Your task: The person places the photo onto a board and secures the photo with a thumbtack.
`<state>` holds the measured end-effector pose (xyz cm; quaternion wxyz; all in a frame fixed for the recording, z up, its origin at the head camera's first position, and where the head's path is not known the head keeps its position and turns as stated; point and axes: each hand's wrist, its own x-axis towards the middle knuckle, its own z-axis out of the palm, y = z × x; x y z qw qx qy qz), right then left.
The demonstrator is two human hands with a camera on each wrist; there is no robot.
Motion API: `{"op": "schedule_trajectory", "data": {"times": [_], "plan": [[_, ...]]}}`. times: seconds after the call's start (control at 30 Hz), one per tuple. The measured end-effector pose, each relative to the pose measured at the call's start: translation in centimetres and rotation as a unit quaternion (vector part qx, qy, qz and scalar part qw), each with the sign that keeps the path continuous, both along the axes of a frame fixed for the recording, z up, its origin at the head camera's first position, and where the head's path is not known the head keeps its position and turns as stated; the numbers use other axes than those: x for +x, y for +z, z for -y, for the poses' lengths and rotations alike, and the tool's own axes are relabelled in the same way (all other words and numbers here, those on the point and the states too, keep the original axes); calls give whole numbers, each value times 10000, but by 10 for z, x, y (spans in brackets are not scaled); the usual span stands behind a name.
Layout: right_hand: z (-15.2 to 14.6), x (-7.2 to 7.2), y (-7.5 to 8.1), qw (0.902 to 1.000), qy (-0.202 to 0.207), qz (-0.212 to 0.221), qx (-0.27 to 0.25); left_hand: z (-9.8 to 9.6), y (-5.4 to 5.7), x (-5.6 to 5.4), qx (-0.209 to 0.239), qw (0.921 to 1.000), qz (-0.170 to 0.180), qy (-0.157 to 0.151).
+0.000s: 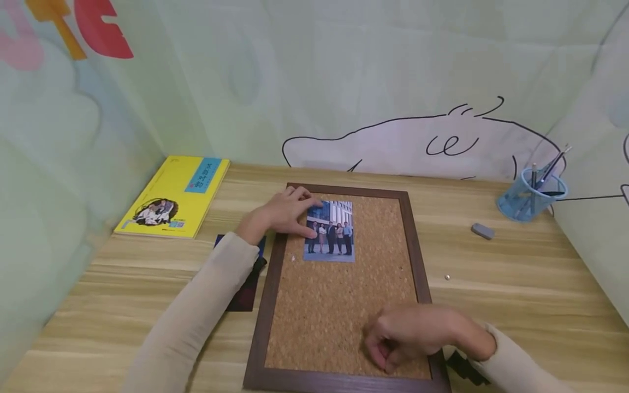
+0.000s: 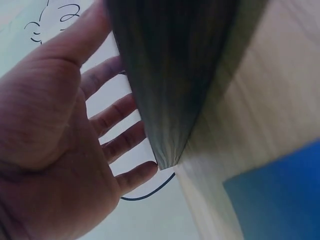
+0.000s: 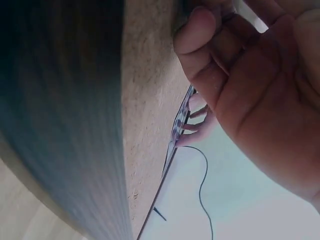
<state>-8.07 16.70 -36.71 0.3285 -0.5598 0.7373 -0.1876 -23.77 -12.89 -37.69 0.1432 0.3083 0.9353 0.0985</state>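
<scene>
A cork board [image 1: 344, 305] in a dark brown wooden frame lies upright to me on the table. On its upper part lies a photo [image 1: 329, 232] of several people before a building. My left hand [image 1: 290, 212] rests across the board's left edge, its thumb and index finger touching the photo's left side; the left wrist view shows the fingers extended beside the frame [image 2: 165, 90]. Low on the right of the cork, my right hand [image 1: 408, 335] has curled fingers, with fingertips right at the surface. Its thumb [image 3: 197, 32] is bent against the fingers, and nothing shows between them.
A yellow book [image 1: 172, 191] lies at the back left. A dark card [image 1: 243, 292] is partly under my left forearm. To the right are a small silvery tack [image 1: 447, 277], a grey eraser [image 1: 482, 231] and a blue mesh pen cup [image 1: 523, 202]. Printed fabric walls surround the table.
</scene>
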Motion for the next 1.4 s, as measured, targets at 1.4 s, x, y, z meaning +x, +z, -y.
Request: {"op": "schedule_trajectory", "data": {"times": [1.4], "plan": [[-7, -131, 25, 9260, -3297, 274, -1817, -34, 2, -41, 1527, 9757, 1481, 534]]}}
